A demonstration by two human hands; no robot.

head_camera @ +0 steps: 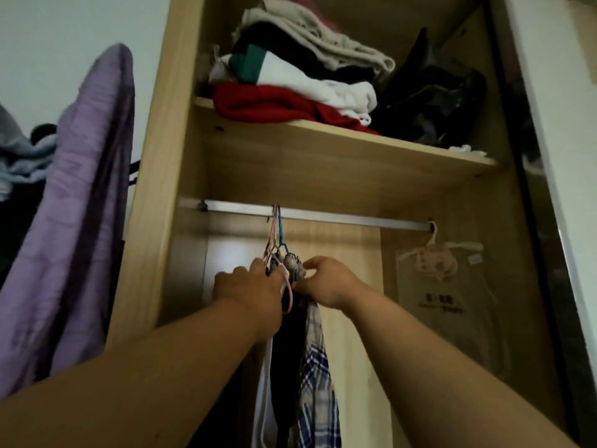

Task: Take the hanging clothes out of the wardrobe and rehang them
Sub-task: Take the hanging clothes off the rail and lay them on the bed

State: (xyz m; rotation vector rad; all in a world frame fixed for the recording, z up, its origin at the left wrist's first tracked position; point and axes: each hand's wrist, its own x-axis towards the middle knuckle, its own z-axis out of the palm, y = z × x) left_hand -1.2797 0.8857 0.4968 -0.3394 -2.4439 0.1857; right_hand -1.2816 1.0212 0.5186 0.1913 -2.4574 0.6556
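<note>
Gripping a bunch of hangers (277,250) from either side, the two hands sit close together at the centre of the frame, just below the metal rail (339,218). The left hand (248,286) has its fingers curled round the pink hanger necks, and the right hand (326,281) pinches the bunched grey fabric at the top of the clothes. The hanger hooks, pink and blue, are looped over the rail left of its middle. Below the hands the hanging clothes drop toward the lower edge of the frame: a plaid shirt (318,376) on the right, a dark garment (287,350) in the middle and a white garment (263,399) on the left, pressed against one another. Farther right on the rail, well apart from the bunch, a clear plastic bag (442,302) hangs from a pale hook. Above the rail, the wardrobe (155,189) shelf (355,137) carries a stack of folded clothes (290,79) in red, white, green, black and beige, with a black bag (433,98) beside it on the right. At the left of the frame, outside the wardrobe, a purple cloth (80,205) hangs down.
</note>
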